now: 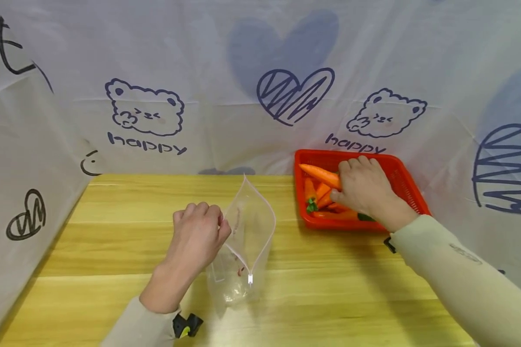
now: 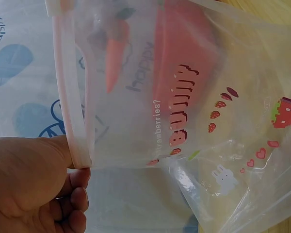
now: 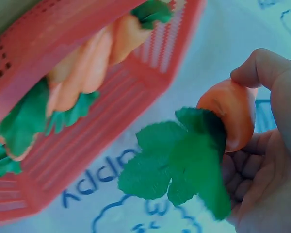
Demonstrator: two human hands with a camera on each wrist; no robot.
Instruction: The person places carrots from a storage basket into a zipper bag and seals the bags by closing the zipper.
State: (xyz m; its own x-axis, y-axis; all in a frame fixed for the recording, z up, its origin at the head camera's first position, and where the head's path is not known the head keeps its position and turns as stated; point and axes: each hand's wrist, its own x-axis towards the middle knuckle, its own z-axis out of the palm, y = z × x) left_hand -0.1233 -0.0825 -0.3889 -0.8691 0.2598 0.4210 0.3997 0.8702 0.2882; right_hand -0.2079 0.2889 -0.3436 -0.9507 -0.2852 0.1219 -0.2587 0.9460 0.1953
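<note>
My left hand [image 1: 198, 234] pinches the rim of a clear zip bag [image 1: 247, 241] that stands open on the wooden table [image 1: 126, 241]. In the left wrist view the bag [image 2: 194, 97] fills the frame, printed with strawberries and red letters, its pink zip strip held between thumb and fingers [image 2: 34, 189]. My right hand [image 1: 362, 188] reaches into a red plastic basket [image 1: 405, 185] and grips a toy carrot [image 1: 319, 174] at its thick end. The right wrist view shows that carrot [image 3: 230, 116] with its green leaves in my curled fingers. More carrots [image 1: 321, 195] lie in the basket.
A white printed sheet with bears and hearts [image 1: 295, 96] hangs behind and at both sides of the table. The basket stands at the back right, close to the sheet. A black strap clip [image 1: 186, 325] sits at my left wrist.
</note>
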